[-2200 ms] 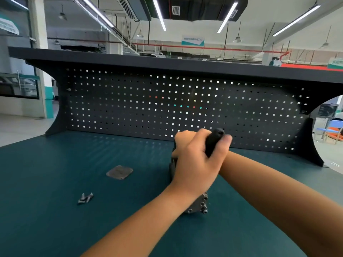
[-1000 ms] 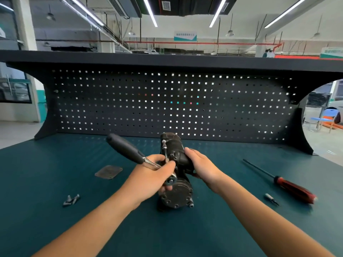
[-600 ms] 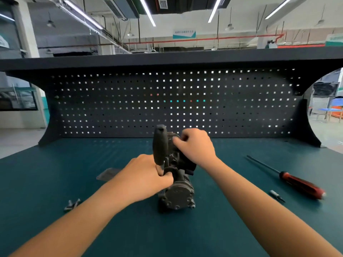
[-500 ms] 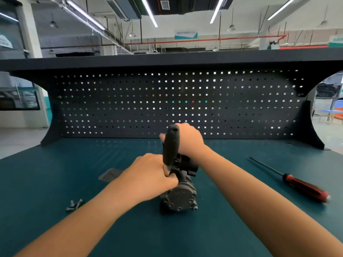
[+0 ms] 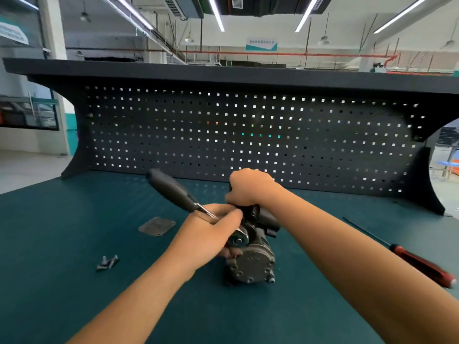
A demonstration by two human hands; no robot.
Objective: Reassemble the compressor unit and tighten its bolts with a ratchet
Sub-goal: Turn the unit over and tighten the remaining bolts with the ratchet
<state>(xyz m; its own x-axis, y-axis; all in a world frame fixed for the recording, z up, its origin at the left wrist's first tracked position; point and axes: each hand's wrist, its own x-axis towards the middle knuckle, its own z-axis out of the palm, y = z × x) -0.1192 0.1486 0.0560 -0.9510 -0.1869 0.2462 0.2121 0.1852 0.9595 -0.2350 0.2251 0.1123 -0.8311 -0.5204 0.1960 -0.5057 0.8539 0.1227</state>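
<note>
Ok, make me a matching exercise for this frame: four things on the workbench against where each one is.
1 black-handled steel ratchet
2 flat grey metal plate
3 red-handled screwdriver
4 small loose grey bolts

a lying far right
b gripped by the left hand
c lying furthest left
d behind the bolts, left of the grey compressor unit

Pairs: 1-b, 2-d, 3-a, 4-c

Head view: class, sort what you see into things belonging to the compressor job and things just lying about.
Job: compressor unit (right hand), ratchet (left hand), loose bolts, probably the metal plate.
Lying about: red-handled screwdriver.
</note>
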